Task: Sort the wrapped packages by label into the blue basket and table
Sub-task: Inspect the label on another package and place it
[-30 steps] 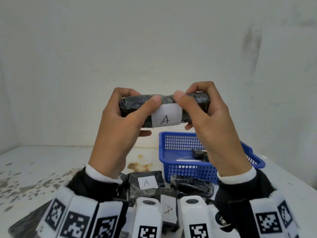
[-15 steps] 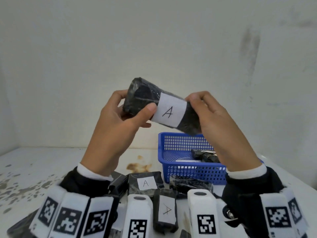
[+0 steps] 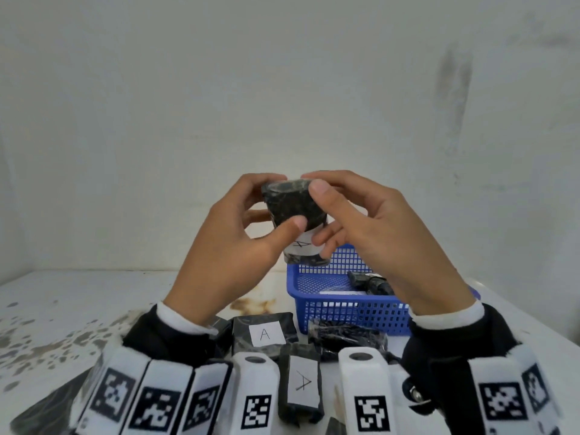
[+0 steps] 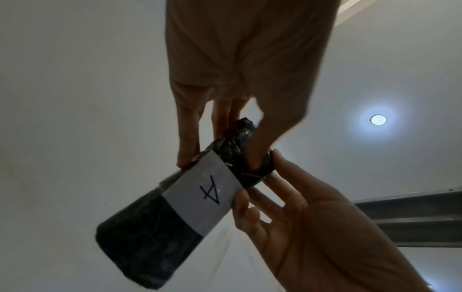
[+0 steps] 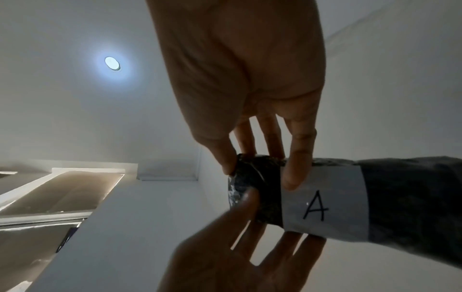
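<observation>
I hold a black wrapped package point(image 3: 290, 205) in front of me, above the table point(image 3: 78, 309), and it stands nearly upright. Its white label marked A point(image 3: 299, 246) sits low on it. My left hand point(image 3: 277, 205) grips it from the left, thumb on the front. From the right, my right hand point(image 3: 320, 215) pinches the upper end. The left wrist view shows the package point(image 4: 150, 237) and its label point(image 4: 205, 193) under my left hand point(image 4: 220, 158). In the right wrist view my right hand point(image 5: 260, 173) pinches the package point(image 5: 400, 197). The blue basket point(image 3: 345, 312) stands behind at the right.
A black package point(image 3: 370, 282) lies in the basket. On the table near me lie two packages labelled A point(image 3: 265, 334) point(image 3: 301, 384) and a black one point(image 3: 345, 335) with no label showing. White walls close the table's back and right.
The package has swung from lying level between my hands to nearly upright and has come lower. My right hand shifted to its upper end; the label now sits low.
</observation>
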Action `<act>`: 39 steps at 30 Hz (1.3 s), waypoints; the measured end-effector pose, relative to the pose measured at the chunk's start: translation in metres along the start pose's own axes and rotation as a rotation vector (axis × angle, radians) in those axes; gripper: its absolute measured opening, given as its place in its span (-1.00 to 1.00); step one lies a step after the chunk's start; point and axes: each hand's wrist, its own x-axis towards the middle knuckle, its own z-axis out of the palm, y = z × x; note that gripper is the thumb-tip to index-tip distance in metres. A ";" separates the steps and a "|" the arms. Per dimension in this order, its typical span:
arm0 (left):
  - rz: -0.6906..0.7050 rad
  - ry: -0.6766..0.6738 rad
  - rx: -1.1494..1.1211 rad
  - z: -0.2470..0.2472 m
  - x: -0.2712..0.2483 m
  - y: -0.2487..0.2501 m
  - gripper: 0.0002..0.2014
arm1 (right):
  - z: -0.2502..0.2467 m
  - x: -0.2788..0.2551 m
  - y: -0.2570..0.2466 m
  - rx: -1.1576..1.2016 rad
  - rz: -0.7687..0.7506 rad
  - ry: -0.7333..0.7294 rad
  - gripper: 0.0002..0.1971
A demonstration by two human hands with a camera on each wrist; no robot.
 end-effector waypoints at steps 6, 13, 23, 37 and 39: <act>0.013 0.016 -0.108 -0.007 -0.001 0.006 -0.67 | -0.001 0.000 0.001 0.089 -0.035 -0.016 -0.77; -0.031 0.056 -0.163 -0.010 -0.003 0.012 -0.74 | 0.004 -0.001 -0.003 0.036 -0.060 -0.030 -0.64; -0.331 -0.009 -0.373 -0.019 -0.002 0.016 -0.72 | 0.010 -0.005 -0.003 0.003 -0.061 -0.045 -0.90; -0.302 0.026 -0.372 -0.023 -0.001 0.013 -0.46 | 0.007 -0.004 0.000 0.013 -0.024 -0.023 -0.23; -0.278 0.026 -0.339 -0.022 -0.001 0.013 -0.50 | 0.008 -0.003 0.001 0.008 0.002 -0.045 -0.21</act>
